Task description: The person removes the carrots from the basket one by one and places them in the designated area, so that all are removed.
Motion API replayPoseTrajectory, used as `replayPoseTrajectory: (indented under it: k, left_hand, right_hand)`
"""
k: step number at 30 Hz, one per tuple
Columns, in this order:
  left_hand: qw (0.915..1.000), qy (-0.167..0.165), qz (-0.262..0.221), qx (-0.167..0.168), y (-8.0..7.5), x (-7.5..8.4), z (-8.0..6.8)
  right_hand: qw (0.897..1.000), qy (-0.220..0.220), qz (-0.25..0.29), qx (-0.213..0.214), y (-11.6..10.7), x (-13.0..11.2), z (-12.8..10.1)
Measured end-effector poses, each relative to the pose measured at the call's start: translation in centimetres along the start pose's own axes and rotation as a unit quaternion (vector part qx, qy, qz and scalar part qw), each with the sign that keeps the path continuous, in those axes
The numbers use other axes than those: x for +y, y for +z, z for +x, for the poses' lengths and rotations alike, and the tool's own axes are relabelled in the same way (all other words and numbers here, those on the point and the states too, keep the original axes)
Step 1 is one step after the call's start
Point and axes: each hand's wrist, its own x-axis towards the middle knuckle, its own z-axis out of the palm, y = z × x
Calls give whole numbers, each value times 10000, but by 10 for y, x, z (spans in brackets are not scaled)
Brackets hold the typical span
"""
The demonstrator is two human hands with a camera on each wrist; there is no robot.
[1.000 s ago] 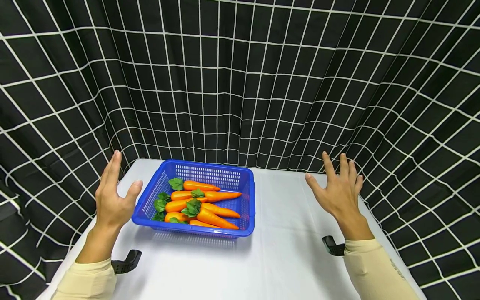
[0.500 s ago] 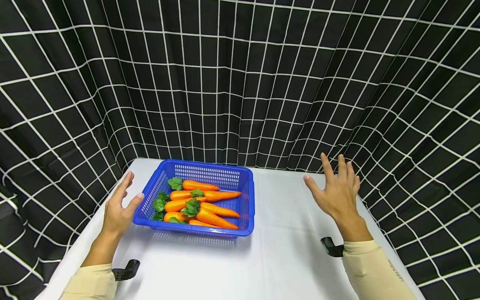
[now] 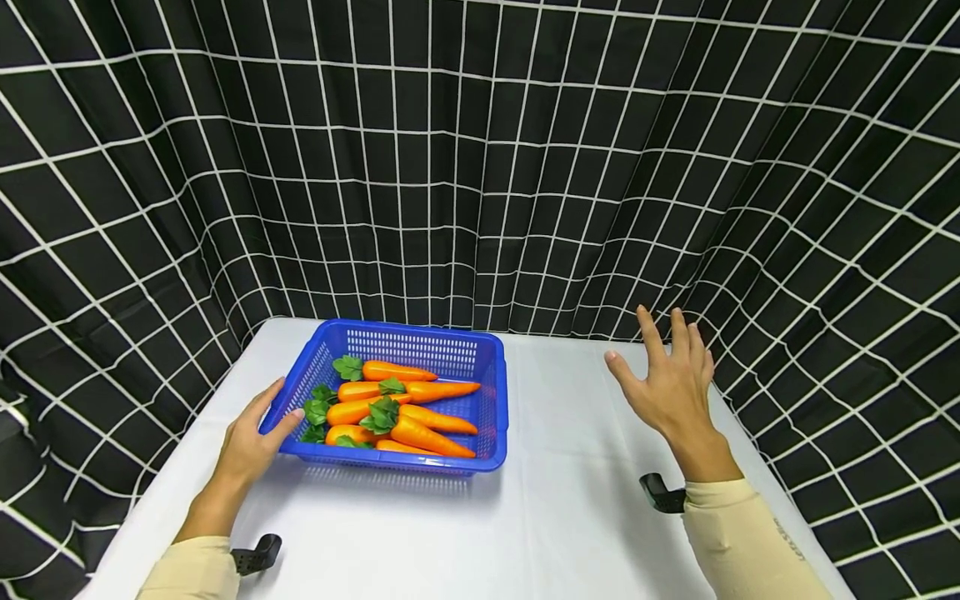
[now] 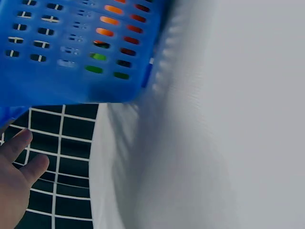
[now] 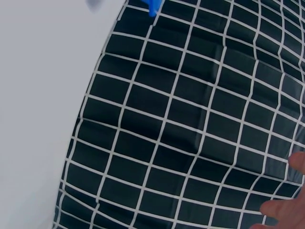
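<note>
A blue plastic basket [image 3: 393, 460] with slotted walls holds several orange carrots [image 3: 431, 437] with green leafy tops. At its left rim is my left hand [image 3: 247, 442], the thumb overlapping the rim and the fingers along the outer side. In the left wrist view, two extended fingers of that hand [image 4: 16, 179] show below the basket's wall [image 4: 52, 81]. My right hand [image 3: 667, 387] hovers over the right part of the table, fingers spread and holding nothing. Only its fingertips [image 5: 274, 209] appear at the right wrist view's edge.
A white cloth covers the table [image 3: 570, 500]. Black curtains [image 3: 420, 192] with a white grid stand behind it and on both sides. Both wrists carry black devices, the left one [image 3: 258, 554] low over the table.
My left hand has come down and inward from beside the basket to its left rim. My right hand stays nearly where it was, and the basket has not visibly moved.
</note>
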Motion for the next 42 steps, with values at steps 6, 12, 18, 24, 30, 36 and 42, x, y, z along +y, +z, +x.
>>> replayPoseTrajectory:
  k: [6, 12, 18, 24, 30, 36, 42]
  left_hand:
    - [9995, 285, 112, -46, 5, -10, 0]
    - [9983, 301, 234, -439, 6, -13, 0]
    - [9946, 261, 220, -977, 2, -13, 2]
    - [9927, 267, 181, -1165, -1, -16, 3]
    - [9924, 216, 187, -1199, -2, -15, 3]
    - [9920, 80, 157, -1249, -2, -14, 2]
    - [9920, 47, 124, -1258, -2, -13, 2]
  right_hand:
    - [10000, -18, 56, -53, 4, -1, 1]
    - [9998, 38, 80, -165, 8, -2, -1]
    - [9994, -22, 282, -187, 12, -4, 0]
    - [9983, -198, 522, -155, 16, -7, 3]
    - [9904, -813, 1076, 310, 20, -9, 10]
    - [9638, -1543, 2049, 730, 20, -15, 17]
    - [9051, -1849, 3775, 643, 23, -28, 23]
